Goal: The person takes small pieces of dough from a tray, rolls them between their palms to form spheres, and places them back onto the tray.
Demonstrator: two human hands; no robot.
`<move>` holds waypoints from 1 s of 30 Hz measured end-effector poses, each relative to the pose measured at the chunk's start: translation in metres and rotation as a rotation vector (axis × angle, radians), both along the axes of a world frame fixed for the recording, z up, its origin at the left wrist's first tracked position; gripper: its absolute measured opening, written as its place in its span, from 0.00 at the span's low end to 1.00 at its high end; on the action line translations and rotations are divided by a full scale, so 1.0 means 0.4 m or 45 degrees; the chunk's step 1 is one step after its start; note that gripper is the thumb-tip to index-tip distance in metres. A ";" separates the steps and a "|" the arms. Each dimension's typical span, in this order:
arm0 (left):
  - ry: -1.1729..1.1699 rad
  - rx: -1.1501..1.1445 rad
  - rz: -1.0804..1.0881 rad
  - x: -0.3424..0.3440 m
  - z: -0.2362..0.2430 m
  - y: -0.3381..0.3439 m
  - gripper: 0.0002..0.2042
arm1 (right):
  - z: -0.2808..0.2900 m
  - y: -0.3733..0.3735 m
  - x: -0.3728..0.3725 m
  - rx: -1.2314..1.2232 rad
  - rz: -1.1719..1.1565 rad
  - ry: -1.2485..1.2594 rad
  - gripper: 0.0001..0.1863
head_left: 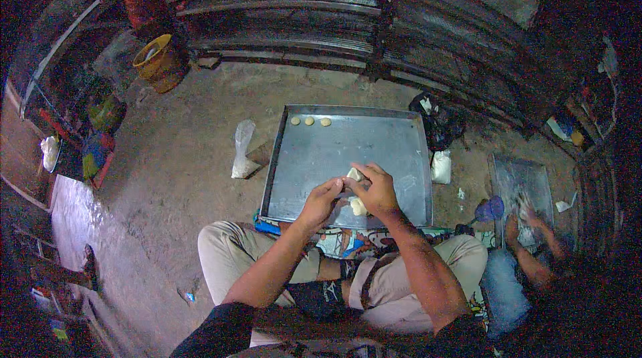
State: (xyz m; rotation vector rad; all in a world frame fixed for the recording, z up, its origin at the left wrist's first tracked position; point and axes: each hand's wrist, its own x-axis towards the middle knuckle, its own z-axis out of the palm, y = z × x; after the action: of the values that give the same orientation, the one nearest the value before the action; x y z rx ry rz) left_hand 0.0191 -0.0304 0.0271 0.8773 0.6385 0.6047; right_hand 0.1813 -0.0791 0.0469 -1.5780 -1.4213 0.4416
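Over a large shallow metal tray, my two hands meet around a small pale piece of dough. My right hand curls its fingers over that piece. My left hand pinches at its near side, fingertips close to the right thumb; the exact grip there is partly hidden. Below the hands, near the tray's front edge, lies a bigger pale dough lump. Three small flattened dough rounds sit in a row at the tray's far left corner, the middle one between two others.
Left of the tray lies a clear plastic bag of white powder. A white packet and black bag are at its right. Another person's hands work over a second tray, near a purple cup. A yellow bucket stands far left.
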 end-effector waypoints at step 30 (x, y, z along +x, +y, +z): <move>0.034 0.124 0.310 -0.015 -0.054 0.043 0.13 | -0.016 -0.017 -0.038 -0.193 0.391 0.524 0.15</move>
State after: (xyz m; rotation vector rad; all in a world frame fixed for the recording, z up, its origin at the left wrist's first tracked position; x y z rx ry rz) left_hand 0.0129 -0.0130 0.0054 0.9061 0.7517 0.8500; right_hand 0.1659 -0.0858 0.0404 -1.2879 -1.3285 1.0156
